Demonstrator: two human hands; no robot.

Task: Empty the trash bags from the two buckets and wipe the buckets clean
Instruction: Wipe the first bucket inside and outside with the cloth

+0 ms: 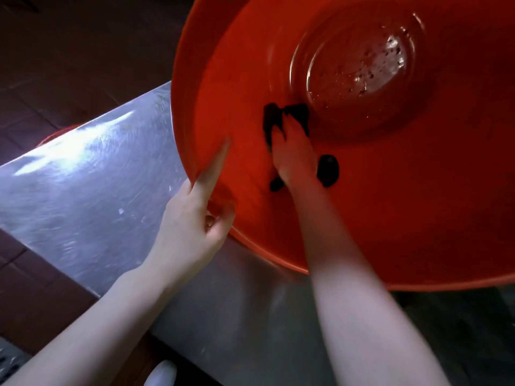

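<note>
A large red bucket (418, 218) stands on a steel table, its open mouth filling the upper right of the head view. Its round bottom (359, 65) is wet, with dark specks. My left hand (192, 227) grips the near-left rim, index finger stretched along the inner wall. My right hand (292, 157) reaches inside and presses a dark cloth (271, 118) against the inner wall just below the bottom. Parts of the cloth stick out on both sides of that hand. A red curved edge (60, 133), maybe another bucket, peeks out behind the table at the left.
The brushed steel table (92, 185) runs from left to lower middle, its near edge diagonal. Dark brown floor tiles (69, 51) lie beyond and below it. A white shoe tip (161, 373) shows at the bottom, and a metal floor grate (8, 358) sits at the lower left corner.
</note>
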